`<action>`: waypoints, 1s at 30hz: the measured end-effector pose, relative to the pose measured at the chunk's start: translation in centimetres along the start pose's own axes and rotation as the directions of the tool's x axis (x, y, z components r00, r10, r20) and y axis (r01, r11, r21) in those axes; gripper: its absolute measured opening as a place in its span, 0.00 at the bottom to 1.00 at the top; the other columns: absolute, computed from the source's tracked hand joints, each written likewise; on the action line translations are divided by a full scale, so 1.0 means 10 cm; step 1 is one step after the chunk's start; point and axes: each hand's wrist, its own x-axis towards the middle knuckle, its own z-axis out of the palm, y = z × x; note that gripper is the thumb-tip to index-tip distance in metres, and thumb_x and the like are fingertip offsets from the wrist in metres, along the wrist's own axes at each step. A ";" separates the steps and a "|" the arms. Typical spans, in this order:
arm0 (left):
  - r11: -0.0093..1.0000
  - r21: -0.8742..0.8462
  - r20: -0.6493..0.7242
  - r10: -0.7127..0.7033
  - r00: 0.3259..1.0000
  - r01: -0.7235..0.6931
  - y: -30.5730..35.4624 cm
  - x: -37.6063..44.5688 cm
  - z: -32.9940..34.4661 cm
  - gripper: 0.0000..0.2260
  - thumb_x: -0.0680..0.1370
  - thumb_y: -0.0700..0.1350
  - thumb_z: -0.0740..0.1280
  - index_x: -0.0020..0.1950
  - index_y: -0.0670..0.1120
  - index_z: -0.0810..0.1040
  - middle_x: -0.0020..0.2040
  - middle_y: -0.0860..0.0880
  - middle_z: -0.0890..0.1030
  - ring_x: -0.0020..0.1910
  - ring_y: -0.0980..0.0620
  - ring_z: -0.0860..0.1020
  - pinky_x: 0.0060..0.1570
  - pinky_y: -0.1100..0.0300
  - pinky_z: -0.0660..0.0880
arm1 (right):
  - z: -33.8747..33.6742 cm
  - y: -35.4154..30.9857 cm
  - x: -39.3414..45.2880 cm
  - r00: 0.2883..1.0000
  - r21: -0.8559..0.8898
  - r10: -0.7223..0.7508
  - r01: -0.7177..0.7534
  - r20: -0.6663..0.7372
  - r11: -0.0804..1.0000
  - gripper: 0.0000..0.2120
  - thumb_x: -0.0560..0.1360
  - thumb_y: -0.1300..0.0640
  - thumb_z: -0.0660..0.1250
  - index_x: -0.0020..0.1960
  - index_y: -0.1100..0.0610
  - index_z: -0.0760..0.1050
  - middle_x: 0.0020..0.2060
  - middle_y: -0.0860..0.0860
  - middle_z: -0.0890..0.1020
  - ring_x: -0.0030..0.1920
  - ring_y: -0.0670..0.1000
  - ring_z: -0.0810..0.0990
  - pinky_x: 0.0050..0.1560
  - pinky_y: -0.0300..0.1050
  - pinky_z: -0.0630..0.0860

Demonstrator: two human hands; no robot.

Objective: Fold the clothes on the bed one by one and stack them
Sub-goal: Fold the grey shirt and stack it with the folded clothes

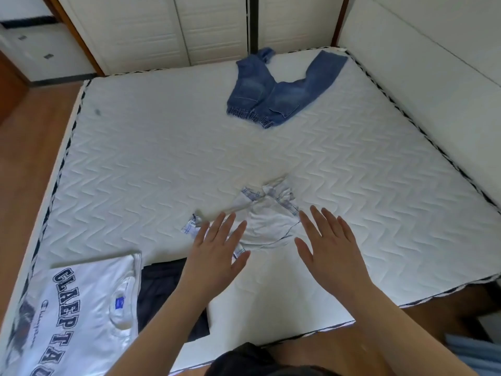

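Small white garment [267, 222] w/ plaid trim, crumpled mid-bed [162, 147], is flanked by left hand [217, 242] & right hand [329, 242], fingers spread, nothing held; prob. light, limp, best pinched at hem corners.

A single head-worn wide-angle camera looks forward and steeply down from the near edge of the bed [168, 147], taking in almost the whole mattress. The wearer's left hand [217, 240] and right hand [329, 244] sit close below the lens, while white wardrobe doors [151, 31] fill the far top, bent by the lens.
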 end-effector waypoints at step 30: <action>0.902 -0.028 0.258 -0.410 0.875 0.431 -0.12 1.18 2.21 0.29 0.81 0.53 0.62 0.80 0.51 0.58 0.80 0.46 0.58 0.79 0.46 0.54 0.76 0.50 0.53 | 2.44 0.78 1.90 0.863 0.142 -0.368 0.340 0.347 0.930 0.29 0.81 0.45 0.56 0.78 0.55 0.57 0.76 0.56 0.62 0.75 0.57 0.62 0.74 0.54 0.57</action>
